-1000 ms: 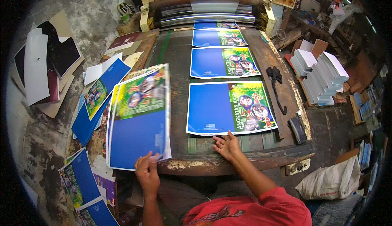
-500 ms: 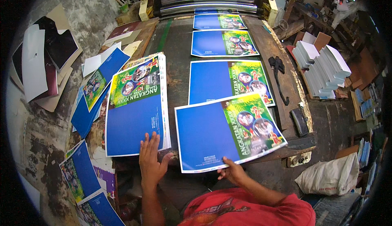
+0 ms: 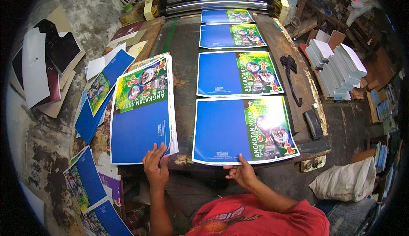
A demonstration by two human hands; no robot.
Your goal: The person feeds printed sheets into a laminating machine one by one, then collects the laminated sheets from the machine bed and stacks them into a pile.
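A blue printed cover sheet with a green-and-yellow picture panel lies nearly flat at the near end of the machine's bed. My right hand is at its near edge, thumb on top and fingers curled below the edge. To the left, a thick stack of matching sheets stands a little fanned along its right side. My left hand rests its outstretched fingers on that stack's near edge, open and gripping nothing. Beyond the near sheet, another printed sheet and more like it run in a row toward the rollers.
Metal rollers cross the bed's far end. A black strap and a dark pouch lie along its right side. Loose printed sheets hang at the left. White paper stacks and a white sack are at the right.
The near sheet has moved from a tilted, raised position to lie nearly straight on the bed. The row of sheets has shifted toward the rollers. My left hand has slid slightly nearer me.
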